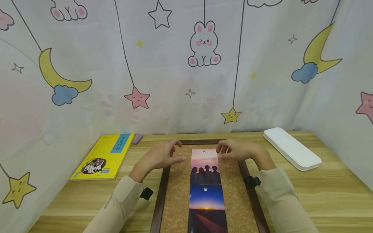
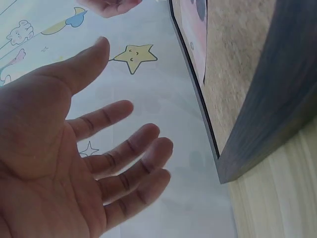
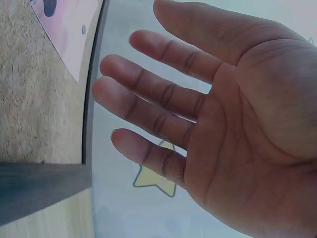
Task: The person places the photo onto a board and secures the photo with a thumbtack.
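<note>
Two photos are fixed one above the other on a framed cork board (image 1: 177, 200). The upper photo (image 1: 205, 163) shows silhouetted people under a pink sky, with a silver thumbtack (image 1: 204, 152) at its top. Below it, the sunset photo (image 1: 207, 210) bears another thumbtack (image 1: 205, 189). My left hand (image 1: 161, 155) hovers over the board's upper left, fingers loosely bent and holding nothing. Close to the upper photo's right edge is my right hand (image 1: 240, 150), its palm bare in the right wrist view; whether it touches the photo I cannot tell.
On the wooden table (image 1: 335, 197) a yellow book (image 1: 106, 155) lies at the left, beside a small purple block (image 1: 138, 139). A white case (image 1: 291, 149) rests at the back right. Behind stands a patterned curtain (image 1: 175, 64).
</note>
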The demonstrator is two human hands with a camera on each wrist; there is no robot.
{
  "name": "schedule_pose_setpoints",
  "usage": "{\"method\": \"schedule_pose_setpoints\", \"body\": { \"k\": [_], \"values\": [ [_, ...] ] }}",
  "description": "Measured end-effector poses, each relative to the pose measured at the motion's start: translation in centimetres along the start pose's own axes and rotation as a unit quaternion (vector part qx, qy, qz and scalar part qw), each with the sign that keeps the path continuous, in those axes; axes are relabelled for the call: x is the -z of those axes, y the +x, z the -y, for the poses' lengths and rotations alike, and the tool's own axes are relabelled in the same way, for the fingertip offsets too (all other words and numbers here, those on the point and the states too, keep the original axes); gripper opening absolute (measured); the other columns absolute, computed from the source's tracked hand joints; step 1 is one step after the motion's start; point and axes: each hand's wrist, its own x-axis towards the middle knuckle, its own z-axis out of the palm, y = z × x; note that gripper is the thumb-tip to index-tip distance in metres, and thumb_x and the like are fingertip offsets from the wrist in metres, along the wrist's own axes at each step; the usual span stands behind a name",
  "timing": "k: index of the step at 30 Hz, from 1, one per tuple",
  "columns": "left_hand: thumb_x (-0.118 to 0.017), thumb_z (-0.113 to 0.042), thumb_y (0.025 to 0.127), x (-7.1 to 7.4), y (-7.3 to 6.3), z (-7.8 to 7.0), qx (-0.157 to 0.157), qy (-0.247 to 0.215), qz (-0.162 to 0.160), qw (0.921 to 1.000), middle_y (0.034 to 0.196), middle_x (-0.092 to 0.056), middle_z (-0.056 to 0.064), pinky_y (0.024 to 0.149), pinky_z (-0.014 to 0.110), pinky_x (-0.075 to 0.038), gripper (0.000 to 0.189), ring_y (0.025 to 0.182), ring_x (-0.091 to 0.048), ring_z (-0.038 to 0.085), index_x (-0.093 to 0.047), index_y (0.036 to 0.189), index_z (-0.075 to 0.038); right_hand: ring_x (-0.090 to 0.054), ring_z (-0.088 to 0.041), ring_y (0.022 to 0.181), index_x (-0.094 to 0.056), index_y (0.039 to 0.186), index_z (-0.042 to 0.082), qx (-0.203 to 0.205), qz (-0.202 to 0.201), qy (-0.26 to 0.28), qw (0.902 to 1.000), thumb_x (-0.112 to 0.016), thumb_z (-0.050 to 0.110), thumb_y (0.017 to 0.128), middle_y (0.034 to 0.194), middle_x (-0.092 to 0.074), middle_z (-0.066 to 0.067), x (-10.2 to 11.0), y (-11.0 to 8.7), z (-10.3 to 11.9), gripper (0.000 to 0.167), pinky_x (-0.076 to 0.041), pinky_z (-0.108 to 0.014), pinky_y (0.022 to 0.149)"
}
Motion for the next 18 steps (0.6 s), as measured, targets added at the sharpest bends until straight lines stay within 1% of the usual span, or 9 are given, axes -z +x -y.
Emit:
{"method": "schedule_pose_setpoints", "body": {
  "k": [2, 4, 7, 10, 11, 13, 15, 16, 18],
  "values": [
    [-0.070, -0.049, 0.091, 0.0, -0.1, 0.0, -0.011, 0.007, -0.018, 0.9998, 0.105, -0.062, 0.007, 0.073, 0.038, -0.051, 0.057, 0.086, -0.058, 0.018, -0.056, 0.133, -0.013, -0.062, -0.024, 0.101, -0.060, 0.121, 0.001, -0.005, -0.005, 0.007, 1.0000, -0.061, 0.016, 0.100, 0.109, -0.064, -0.009, 0.1, -0.2, -0.2, 0.026, -0.053, -0.035, 0.078],
    [-0.070, -0.050, 0.091, -0.1, -0.1, 0.2, -0.017, 0.018, -0.032, 0.9992, 0.103, -0.062, 0.007, 0.074, 0.039, -0.050, 0.061, 0.084, -0.058, 0.019, -0.054, 0.137, -0.014, -0.062, -0.026, 0.103, -0.059, 0.123, 0.001, -0.011, -0.009, 0.010, 0.9998, -0.061, 0.017, 0.100, 0.111, -0.064, -0.010, 0.2, -0.3, -0.2, 0.028, -0.054, -0.036, 0.079],
    [-0.069, -0.057, 0.089, -0.3, -0.2, 0.4, -0.021, 0.054, -0.048, 0.9972, 0.112, -0.062, 0.008, 0.077, 0.043, -0.053, 0.066, 0.087, -0.062, 0.022, -0.052, 0.140, -0.017, -0.060, -0.029, 0.108, -0.057, 0.128, 0.001, -0.021, -0.013, 0.017, 0.9995, -0.061, 0.019, 0.101, 0.117, -0.062, -0.012, 0.2, -0.5, -0.4, 0.033, -0.054, -0.038, 0.081],
    [-0.068, -0.061, 0.087, -0.5, -0.1, 0.7, -0.019, 0.100, -0.060, 0.9930, 0.125, -0.062, 0.013, 0.078, 0.047, -0.054, 0.070, 0.090, -0.065, 0.028, -0.050, 0.141, -0.020, -0.057, -0.035, 0.117, -0.054, 0.132, 0.000, -0.026, -0.020, 0.021, 0.9992, -0.061, 0.021, 0.101, 0.125, -0.060, -0.019, 0.2, -0.7, -0.6, 0.038, -0.053, -0.043, 0.088],
    [-0.068, -0.062, 0.087, -0.4, -0.1, 0.8, -0.018, 0.114, -0.062, 0.9913, 0.129, -0.060, 0.014, 0.077, 0.048, -0.055, 0.072, 0.091, -0.066, 0.030, -0.050, 0.142, -0.021, -0.056, -0.037, 0.120, -0.053, 0.134, 0.000, -0.024, -0.023, 0.020, 0.9992, -0.061, 0.023, 0.101, 0.128, -0.059, -0.021, 0.2, -0.8, -0.6, 0.041, -0.052, -0.046, 0.090],
    [-0.069, -0.062, 0.086, -0.2, -0.1, 0.8, -0.014, 0.134, -0.063, 0.9890, 0.129, -0.060, 0.016, 0.072, 0.047, -0.055, 0.075, 0.087, -0.066, 0.031, -0.048, 0.145, -0.021, -0.051, -0.042, 0.125, -0.050, 0.137, -0.001, -0.021, -0.029, 0.013, 0.9993, -0.061, 0.025, 0.101, 0.133, -0.055, -0.026, 0.4, -0.9, -0.7, 0.045, -0.049, -0.051, 0.096],
    [-0.068, -0.064, 0.085, 0.1, 0.0, 1.0, -0.012, 0.146, -0.060, 0.9874, 0.130, -0.059, 0.017, 0.072, 0.047, -0.055, 0.078, 0.084, -0.065, 0.030, -0.046, 0.147, -0.022, -0.048, -0.045, 0.129, -0.049, 0.139, -0.001, -0.020, -0.036, 0.005, 0.9991, -0.061, 0.026, 0.100, 0.137, -0.052, -0.028, 0.5, -0.9, -0.8, 0.049, -0.045, -0.055, 0.100],
    [-0.068, -0.063, 0.086, 0.2, 0.0, 1.1, -0.011, 0.151, -0.058, 0.9868, 0.131, -0.058, 0.017, 0.072, 0.047, -0.055, 0.079, 0.082, -0.064, 0.030, -0.045, 0.149, -0.022, -0.047, -0.045, 0.131, -0.048, 0.140, -0.001, -0.018, -0.040, 0.002, 0.9991, -0.062, 0.027, 0.100, 0.139, -0.051, -0.028, 0.5, -0.9, -0.8, 0.051, -0.044, -0.056, 0.101],
    [-0.066, -0.064, 0.086, 0.3, -0.1, 1.4, -0.010, 0.153, -0.052, 0.9868, 0.135, -0.056, 0.019, 0.077, 0.050, -0.054, 0.081, 0.086, -0.065, 0.033, -0.042, 0.151, -0.021, -0.044, -0.044, 0.134, -0.045, 0.143, -0.002, -0.016, -0.042, -0.003, 0.9990, -0.062, 0.026, 0.100, 0.144, -0.048, -0.027, 0.5, -0.9, -0.8, 0.054, -0.041, -0.056, 0.105]
  ]
}}
